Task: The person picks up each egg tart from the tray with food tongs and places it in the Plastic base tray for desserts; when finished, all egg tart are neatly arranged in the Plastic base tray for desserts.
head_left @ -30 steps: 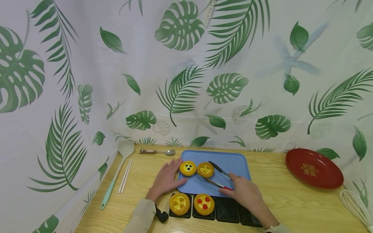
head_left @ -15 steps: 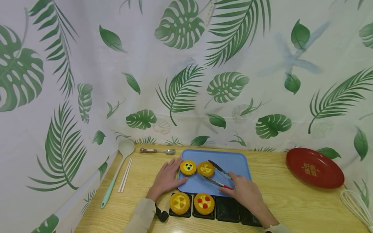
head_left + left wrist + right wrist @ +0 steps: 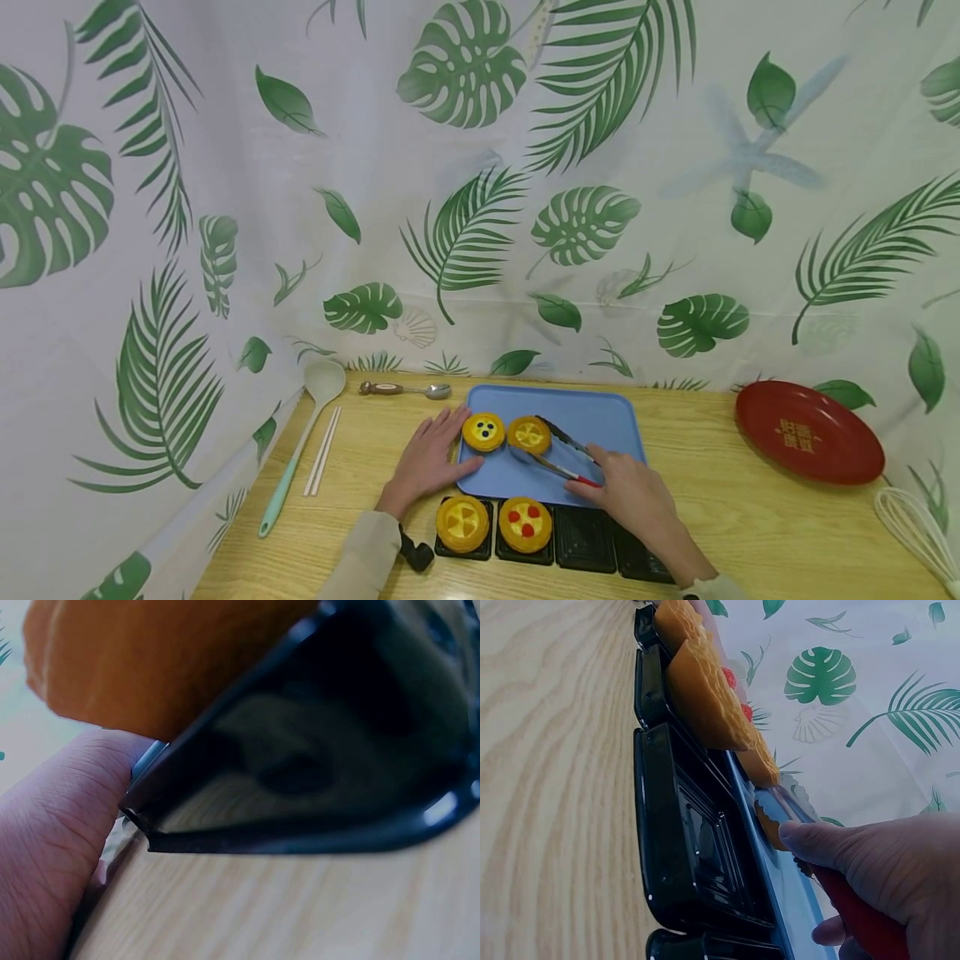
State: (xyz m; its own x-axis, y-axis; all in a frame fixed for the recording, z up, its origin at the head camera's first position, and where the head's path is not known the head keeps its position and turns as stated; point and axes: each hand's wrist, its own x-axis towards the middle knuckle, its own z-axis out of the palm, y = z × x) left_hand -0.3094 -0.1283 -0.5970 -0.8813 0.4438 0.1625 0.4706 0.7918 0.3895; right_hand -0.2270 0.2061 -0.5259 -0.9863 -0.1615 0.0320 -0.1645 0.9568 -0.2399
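My right hand (image 3: 637, 498) grips red-handled tongs (image 3: 561, 473), whose tips lie on either side of a plain tart (image 3: 528, 436) on the blue tray (image 3: 592, 407). Beside that tart, to the left, sits one with dark berries (image 3: 483, 432). My left hand (image 3: 429, 460) rests with spread fingers at the tray's left edge. In the right wrist view my hand (image 3: 885, 877) has the red handle (image 3: 859, 915) between thumb and fingers. The left wrist view shows part of my left hand (image 3: 60, 825) beside a black box (image 3: 315, 832).
Before the tray stand several black boxes (image 3: 586, 540); two hold tarts, one plain (image 3: 462, 525), one with red berries (image 3: 525, 526). A ladle (image 3: 325, 382), chopsticks (image 3: 322, 452) and a scoop (image 3: 405, 390) lie left. Right are a red plate (image 3: 810, 433) and a whisk (image 3: 915, 529).
The tongs' arms have drawn slightly closer together around the plain tart. Both hands stay in nearly the same place.
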